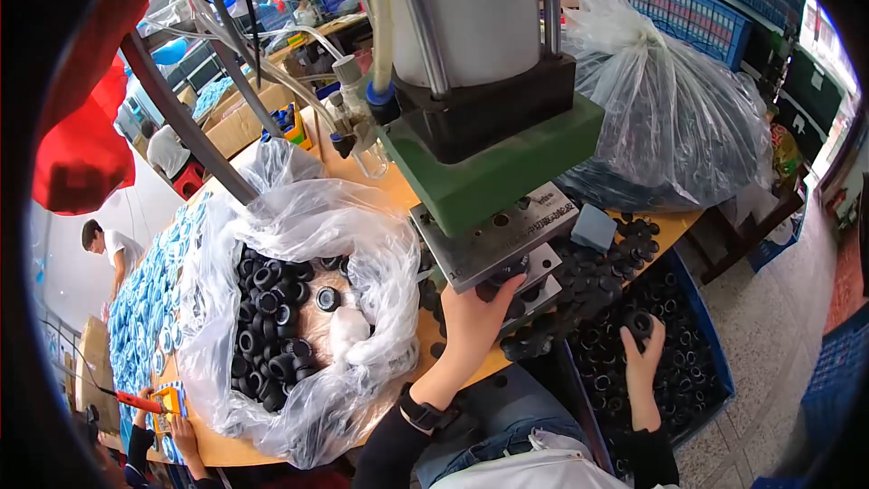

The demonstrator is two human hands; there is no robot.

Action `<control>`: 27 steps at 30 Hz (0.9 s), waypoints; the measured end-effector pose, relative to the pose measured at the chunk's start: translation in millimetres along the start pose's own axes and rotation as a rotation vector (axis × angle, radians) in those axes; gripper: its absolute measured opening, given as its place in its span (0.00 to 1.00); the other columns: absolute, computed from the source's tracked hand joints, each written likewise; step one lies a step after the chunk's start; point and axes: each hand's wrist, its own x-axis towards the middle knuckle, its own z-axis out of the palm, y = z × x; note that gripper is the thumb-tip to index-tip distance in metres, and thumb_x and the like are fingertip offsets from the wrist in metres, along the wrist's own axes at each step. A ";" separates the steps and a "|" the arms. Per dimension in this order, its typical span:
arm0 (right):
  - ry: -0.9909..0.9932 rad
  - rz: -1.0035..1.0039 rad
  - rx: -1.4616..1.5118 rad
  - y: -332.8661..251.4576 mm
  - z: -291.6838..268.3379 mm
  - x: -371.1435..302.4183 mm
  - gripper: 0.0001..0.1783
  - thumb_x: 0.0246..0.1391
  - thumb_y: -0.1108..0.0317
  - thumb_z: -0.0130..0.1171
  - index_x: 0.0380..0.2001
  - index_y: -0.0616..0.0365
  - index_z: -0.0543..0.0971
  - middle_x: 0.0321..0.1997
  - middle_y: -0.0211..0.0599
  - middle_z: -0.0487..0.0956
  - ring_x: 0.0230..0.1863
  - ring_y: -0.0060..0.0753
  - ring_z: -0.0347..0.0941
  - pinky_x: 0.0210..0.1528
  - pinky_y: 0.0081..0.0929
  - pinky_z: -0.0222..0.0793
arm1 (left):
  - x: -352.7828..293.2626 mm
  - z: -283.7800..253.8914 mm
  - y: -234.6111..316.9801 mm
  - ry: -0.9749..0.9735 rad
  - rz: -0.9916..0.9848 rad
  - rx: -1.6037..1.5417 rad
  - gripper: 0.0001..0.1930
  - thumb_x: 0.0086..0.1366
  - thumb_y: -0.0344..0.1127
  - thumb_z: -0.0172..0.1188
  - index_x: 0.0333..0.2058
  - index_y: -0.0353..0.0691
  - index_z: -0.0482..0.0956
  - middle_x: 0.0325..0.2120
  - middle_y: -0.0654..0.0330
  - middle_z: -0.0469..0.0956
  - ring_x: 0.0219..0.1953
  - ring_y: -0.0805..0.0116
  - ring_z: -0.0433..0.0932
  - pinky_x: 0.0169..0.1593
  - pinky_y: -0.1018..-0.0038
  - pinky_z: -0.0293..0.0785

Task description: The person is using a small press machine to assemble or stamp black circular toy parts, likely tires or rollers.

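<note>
My left hand (472, 319), with a dark band on the wrist, reaches to the metal die of the press (502, 240). Its thumb and fingers close round a small black round part, mostly hidden by the hand and the die's upper plate. Over a blue crate (709, 331) at the right, my right hand (644, 364) grips a black ring (639, 322) between thumb and fingers. Many similar black rings fill the crate below it. Small black discs (597, 263) lie heaped on the table beside the die.
Left of the press, an open clear plastic bag (362, 218) holds black ring-shaped parts. A large tied plastic bag (670, 118) stands behind at the right. Light blue pieces (149, 308) cover the table's far left, where another person's hands (184, 435) work. A grey-blue block (594, 228) sits among the discs.
</note>
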 end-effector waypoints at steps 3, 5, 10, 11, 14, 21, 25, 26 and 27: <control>0.084 -0.002 -0.220 35.4 -31.4 -9.5 0.26 0.49 0.65 0.63 0.49 0.60 0.65 0.50 0.43 0.63 0.50 0.45 0.64 0.52 0.36 0.60 | 0.9 1.2 10.7 0.002 0.025 0.143 0.15 0.51 0.29 0.68 0.37 0.32 0.75 0.25 0.60 0.79 0.24 0.76 0.73 0.30 0.78 0.71; 0.127 0.057 -0.367 73.1 -54.7 -14.5 0.27 0.49 0.64 0.64 0.49 0.60 0.65 0.52 0.45 0.63 0.51 0.48 0.63 0.53 0.38 0.60 | 0.1 -0.7 11.6 0.017 0.075 0.185 0.14 0.51 0.30 0.68 0.35 0.31 0.76 0.23 0.59 0.79 0.23 0.76 0.73 0.29 0.78 0.70; 0.262 0.379 -0.562 187.3 -98.8 -29.4 0.38 0.43 0.58 0.68 0.52 0.69 0.65 0.52 0.53 0.66 0.54 0.55 0.62 0.56 0.40 0.60 | -7.4 -3.3 -3.3 0.030 -0.051 0.022 0.14 0.51 0.30 0.69 0.36 0.33 0.76 0.23 0.60 0.78 0.22 0.74 0.75 0.28 0.78 0.70; 0.248 0.427 -0.585 192.7 -102.3 -30.3 0.38 0.42 0.58 0.69 0.52 0.70 0.65 0.52 0.54 0.66 0.54 0.55 0.62 0.56 0.41 0.60 | -7.2 -3.7 -4.4 0.036 -0.053 0.029 0.14 0.51 0.30 0.69 0.36 0.33 0.76 0.23 0.60 0.78 0.22 0.74 0.75 0.28 0.78 0.70; 0.201 0.529 -0.674 203.3 -110.5 -25.5 0.38 0.40 0.58 0.70 0.51 0.69 0.66 0.53 0.55 0.65 0.55 0.57 0.61 0.57 0.41 0.60 | -8.7 -9.2 4.3 -0.020 -0.065 0.188 0.15 0.51 0.30 0.69 0.36 0.33 0.76 0.26 0.59 0.78 0.23 0.74 0.75 0.28 0.78 0.71; 0.179 0.653 -0.912 187.2 -93.1 26.1 0.47 0.41 0.50 0.68 0.60 0.58 0.59 0.61 0.53 0.59 0.61 0.54 0.58 0.56 0.46 0.60 | 1.5 0.8 12.7 0.045 -0.061 0.067 0.14 0.51 0.34 0.69 0.35 0.34 0.78 0.25 0.56 0.78 0.23 0.68 0.75 0.30 0.74 0.71; 0.253 0.177 -0.827 148.6 -73.4 57.2 0.45 0.47 0.46 0.63 0.61 0.59 0.58 0.64 0.52 0.56 0.63 0.55 0.55 0.59 0.48 0.56 | 0.6 2.0 6.5 0.027 0.019 0.173 0.13 0.50 0.32 0.68 0.33 0.35 0.78 0.22 0.55 0.77 0.22 0.61 0.75 0.29 0.71 0.71; 0.239 -0.012 -0.717 121.7 -58.3 69.2 0.40 0.50 0.49 0.61 0.60 0.61 0.60 0.63 0.51 0.58 0.63 0.52 0.56 0.61 0.44 0.54 | 0.6 -0.7 4.1 0.009 0.077 0.238 0.13 0.49 0.32 0.69 0.33 0.34 0.78 0.21 0.55 0.76 0.21 0.58 0.75 0.28 0.70 0.71; 0.167 -0.114 -0.601 76.1 -36.9 76.3 0.35 0.54 0.54 0.58 0.58 0.63 0.62 0.62 0.49 0.60 0.63 0.49 0.56 0.62 0.39 0.53 | -1.3 -4.7 -0.9 -0.045 0.053 0.209 0.19 0.46 0.32 0.70 0.38 0.35 0.77 0.26 0.52 0.76 0.27 0.52 0.75 0.32 0.67 0.72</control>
